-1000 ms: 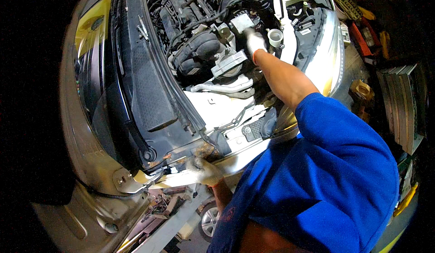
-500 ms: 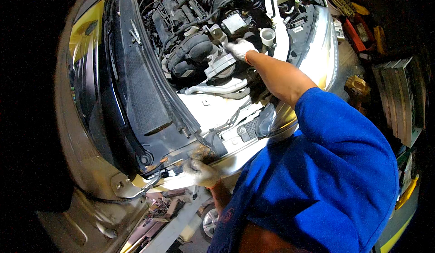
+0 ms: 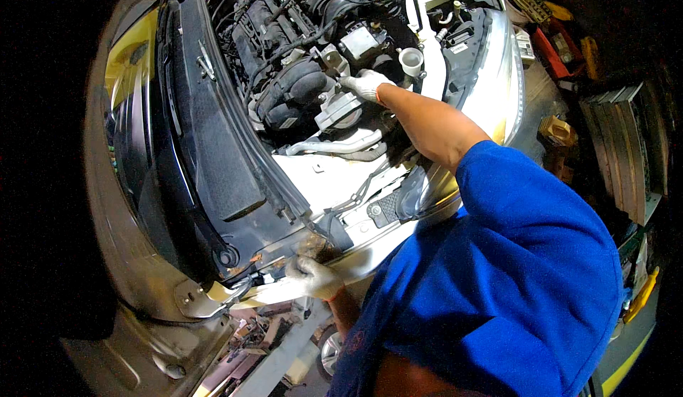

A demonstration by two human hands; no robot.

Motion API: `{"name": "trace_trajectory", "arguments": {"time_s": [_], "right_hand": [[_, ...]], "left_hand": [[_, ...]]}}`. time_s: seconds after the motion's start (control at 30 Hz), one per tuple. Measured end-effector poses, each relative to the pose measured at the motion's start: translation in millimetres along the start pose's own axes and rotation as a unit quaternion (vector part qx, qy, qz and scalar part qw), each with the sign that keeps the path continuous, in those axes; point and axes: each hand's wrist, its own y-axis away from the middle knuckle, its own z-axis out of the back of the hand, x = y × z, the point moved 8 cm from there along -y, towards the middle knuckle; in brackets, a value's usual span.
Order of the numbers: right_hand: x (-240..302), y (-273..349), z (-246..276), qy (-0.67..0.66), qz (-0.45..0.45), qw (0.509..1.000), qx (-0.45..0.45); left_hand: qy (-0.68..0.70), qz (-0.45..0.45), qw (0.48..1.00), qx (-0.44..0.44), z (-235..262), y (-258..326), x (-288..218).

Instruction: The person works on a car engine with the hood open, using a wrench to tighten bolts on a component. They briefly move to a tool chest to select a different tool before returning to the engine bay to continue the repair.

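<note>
My right hand (image 3: pixel 366 85), in a white knit glove, reaches into a car's engine bay. Its fingers are bent together against a metal bracket (image 3: pixel 331 61) beside the silver engine mount (image 3: pixel 338 111); whatever is between the fingertips is too small to make out. At the near corner of the bay, my left hand (image 3: pixel 316 279), also gloved, is closed over the fender edge (image 3: pixel 361 253), close to a rusty brown patch (image 3: pixel 313 243). The black ribbed air duct (image 3: pixel 302 84) lies left of the right hand, and a white-necked reservoir (image 3: pixel 410 61) stands to its right.
The black cowl panel (image 3: pixel 217 162) and windshield run along the left, with a small metal tool (image 3: pixel 206 64) lying on the cowl. A bright headlight (image 3: pixel 498 84) edges the bay's right. Beyond are a red toolbox (image 3: pixel 558 50) and stacked metal panels (image 3: pixel 622 151).
My right hand's fingers have stretched slightly left and down toward the mount bracket. The whole view has shifted a little; my left hand stays at the fender edge.
</note>
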Motion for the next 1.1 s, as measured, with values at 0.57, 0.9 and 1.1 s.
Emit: {"name": "trace_trajectory", "arguments": {"time_s": [0.57,0.9,1.1], "right_hand": [[-1.2,10.1,10.9,-0.023,-0.028,0.999,0.012],[7.5,11.4,12.7,0.040,-0.017,0.999,0.015],[-92.2,-58.1,30.4,-0.336,-0.253,0.875,-0.240]], "left_hand": [[-0.013,0.021,0.999,0.025,-1.5,-1.0,-5.2],[-0.070,-0.045,0.996,-0.024,-0.7,2.5,-2.3],[-0.066,-0.029,0.996,-0.053,0.6,-2.2,-33.0]]}}
